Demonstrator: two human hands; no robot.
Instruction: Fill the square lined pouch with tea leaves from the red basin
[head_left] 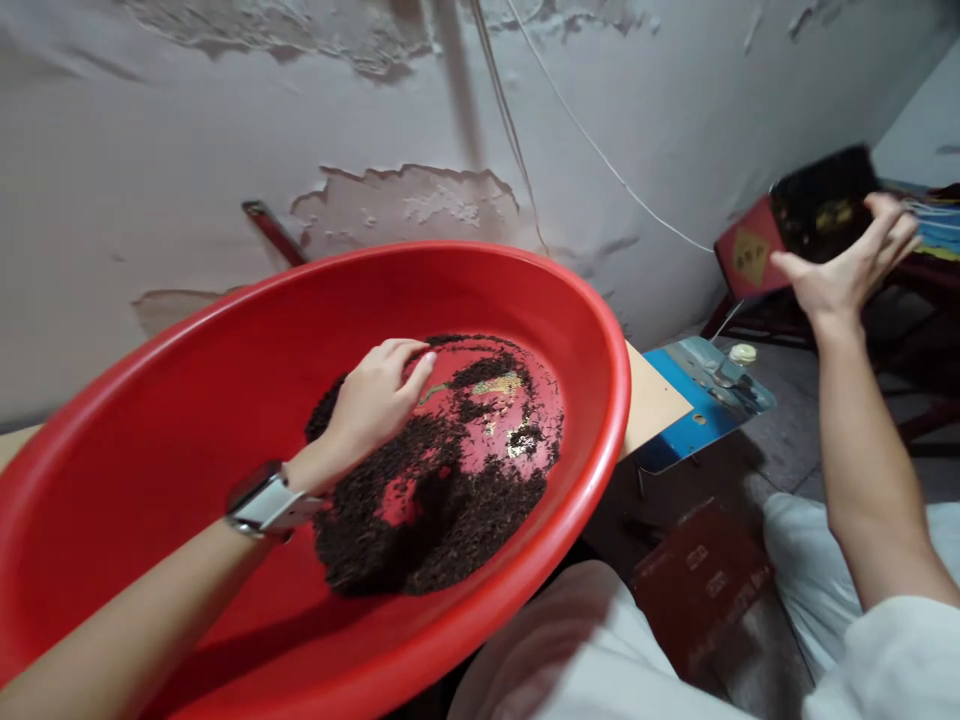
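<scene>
A big red plastic basin (187, 400) fills the left and middle of the view. On its bottom lies a spread of dark dried leaves (442, 500), with bare red patches among them. My left hand (375, 395), a watch (266, 503) on its wrist, rests in the leaves with the fingers curled downward onto them. My right hand (855, 265) is raised in the air at the right, well away from the basin, fingers spread and holding nothing.
The basin sits on a pale board (652, 400) against a peeling wall (225, 150). A blue panel (709, 395) with a small white cap (742, 352) juts out to the right. Red and dark boxes (795, 235) stand on dark furniture behind. My knees in white cloth (570, 650) are below.
</scene>
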